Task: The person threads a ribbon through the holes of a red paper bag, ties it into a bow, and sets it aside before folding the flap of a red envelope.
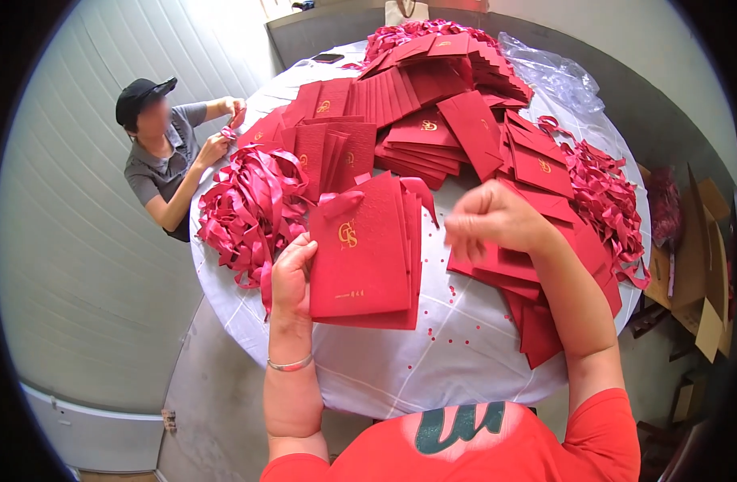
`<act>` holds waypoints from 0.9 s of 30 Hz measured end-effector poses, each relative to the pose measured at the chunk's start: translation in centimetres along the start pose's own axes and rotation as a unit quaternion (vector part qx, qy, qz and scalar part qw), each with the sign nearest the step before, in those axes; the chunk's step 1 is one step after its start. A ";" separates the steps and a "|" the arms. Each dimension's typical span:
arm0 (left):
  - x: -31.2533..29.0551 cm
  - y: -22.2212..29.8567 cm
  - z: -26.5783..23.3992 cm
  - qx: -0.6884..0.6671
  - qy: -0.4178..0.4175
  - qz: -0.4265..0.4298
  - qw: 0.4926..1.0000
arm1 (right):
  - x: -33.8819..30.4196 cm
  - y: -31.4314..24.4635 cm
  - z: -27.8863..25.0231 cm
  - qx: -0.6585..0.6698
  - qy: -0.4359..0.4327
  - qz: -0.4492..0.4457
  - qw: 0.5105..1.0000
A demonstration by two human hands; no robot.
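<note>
My left hand (291, 277) grips a small stack of flat red paper gift bags (360, 273) by its left edge, thumb on the front. The front bag bears a gold emblem, and a pink-red ribbon lies across its top. Another ribbon end (421, 197) curves out at the stack's upper right. Just right of the stack, my right hand (497, 218) hovers with its fingers loosely bent and somewhat apart, slightly blurred. Nothing shows in it. Below it lie more red bags (505, 269), spread in overlapping layers.
A round table with a white cloth (368, 361) carries many bag stacks (417, 136), ribbon heaps (252, 205) on both sides, and scattered red paper dots. Clear plastic (549, 72) lies at the back right. A co-worker (164, 153) sits at left; cardboard boxes (698, 265) stand at right.
</note>
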State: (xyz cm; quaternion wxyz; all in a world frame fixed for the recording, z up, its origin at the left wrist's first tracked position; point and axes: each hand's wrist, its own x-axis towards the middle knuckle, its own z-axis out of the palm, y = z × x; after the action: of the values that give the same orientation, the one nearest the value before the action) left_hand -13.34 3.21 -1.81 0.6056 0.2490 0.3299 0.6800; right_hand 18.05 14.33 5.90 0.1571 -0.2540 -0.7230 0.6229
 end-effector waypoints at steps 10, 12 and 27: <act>-0.7 -1.1 1.1 0.130 -0.063 -0.070 0.987 | 1.4 1.6 3.0 0.070 0.027 0.060 0.995; -1.0 -1.4 1.5 0.191 -0.073 -0.053 0.977 | 1.3 1.6 3.1 0.021 0.010 0.030 0.999; -0.1 -2.9 1.5 0.280 0.091 0.148 0.944 | 6.4 -1.7 0.2 -0.083 0.188 -0.161 0.965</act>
State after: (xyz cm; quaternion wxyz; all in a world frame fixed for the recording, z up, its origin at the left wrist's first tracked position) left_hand -10.27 3.52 -2.98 0.3714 0.3919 0.5202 0.6617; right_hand 12.42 17.58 7.01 0.3667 -0.2587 -0.7609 0.4686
